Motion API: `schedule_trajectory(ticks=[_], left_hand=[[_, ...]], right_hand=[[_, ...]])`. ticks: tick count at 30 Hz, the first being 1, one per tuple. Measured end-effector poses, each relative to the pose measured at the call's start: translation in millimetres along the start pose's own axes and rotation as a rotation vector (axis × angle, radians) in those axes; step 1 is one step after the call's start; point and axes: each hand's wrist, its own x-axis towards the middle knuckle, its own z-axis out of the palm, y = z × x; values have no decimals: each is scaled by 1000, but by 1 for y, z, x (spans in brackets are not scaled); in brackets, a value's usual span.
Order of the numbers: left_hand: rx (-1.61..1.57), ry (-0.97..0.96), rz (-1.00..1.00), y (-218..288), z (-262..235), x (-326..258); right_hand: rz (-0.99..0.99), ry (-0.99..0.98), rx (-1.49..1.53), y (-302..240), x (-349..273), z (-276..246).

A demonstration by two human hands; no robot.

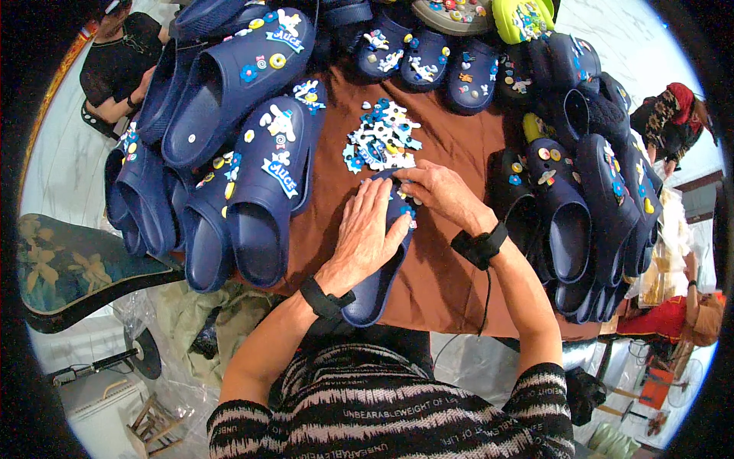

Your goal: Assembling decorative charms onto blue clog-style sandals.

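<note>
A navy clog (376,294) lies on the brown cloth in front of me, its toe pointing away and its open heel toward me. My left hand (361,231) lies across the clog's upper, with fingers along the left side and thumb on the right, holding it. Bent at the toe, the fingers of my right hand (437,191) press together on the upper; whatever is between them is hidden. Small colourful shoe charms (405,208) show on the clog between my hands. Just beyond the toe sits a pile of white, blue and yellow charms (382,136).
Decorated navy clogs (256,229) are stacked at the left, and more navy clogs (562,222) at the right. A grey clog (459,17) and a lime-green clog (524,19) stand at the back. A patterned chair (84,264) is at the left. Other people are beyond the table.
</note>
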Motion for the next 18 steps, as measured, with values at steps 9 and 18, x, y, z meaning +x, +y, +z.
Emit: schedule_trajectory(ticks=[9, 18], left_hand=[[13, 8, 6, 1, 0, 0], [-16, 62, -28, 0, 0, -1]], right_hand=[[188, 85, -107, -11, -5, 10], [288, 166, 338, 18, 18, -3]])
